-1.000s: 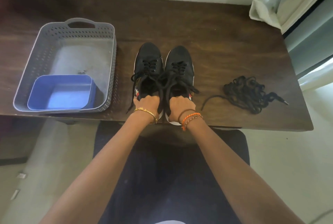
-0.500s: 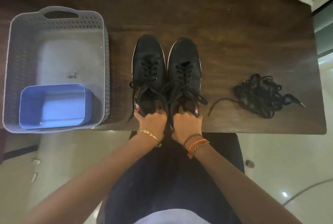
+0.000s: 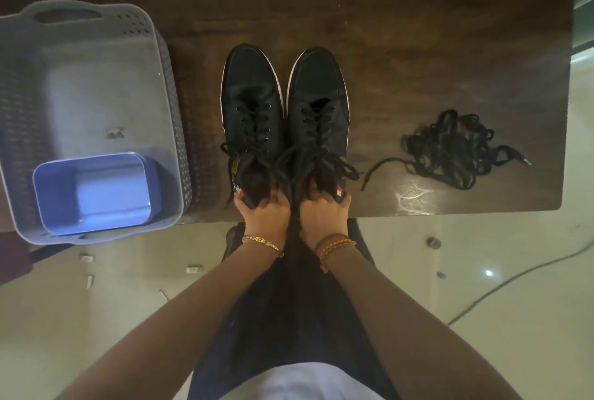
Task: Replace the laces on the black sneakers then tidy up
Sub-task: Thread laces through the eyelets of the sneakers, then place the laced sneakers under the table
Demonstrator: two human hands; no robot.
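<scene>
Two black sneakers stand side by side on the dark wooden table (image 3: 418, 29), toes pointing away from me. My left hand (image 3: 262, 218) grips the heel of the left sneaker (image 3: 252, 103). My right hand (image 3: 323, 216) grips the heel of the right sneaker (image 3: 316, 100). Both shoes are laced with black laces whose loose ends spill over the openings. A tangled pile of black laces (image 3: 450, 148) lies on the table to the right of the shoes, apart from both hands.
A grey perforated basket (image 3: 160, 55) sits at the table's left, overhanging the near edge, with a blue plastic tub (image 3: 90, 193) inside it. The table's near edge runs just under my hands. A cable crosses the floor at the right.
The view has tilted further down and closer over the table. Both hands keep their grip on the sneaker heels, and the heels have slid to the table's near edge.
</scene>
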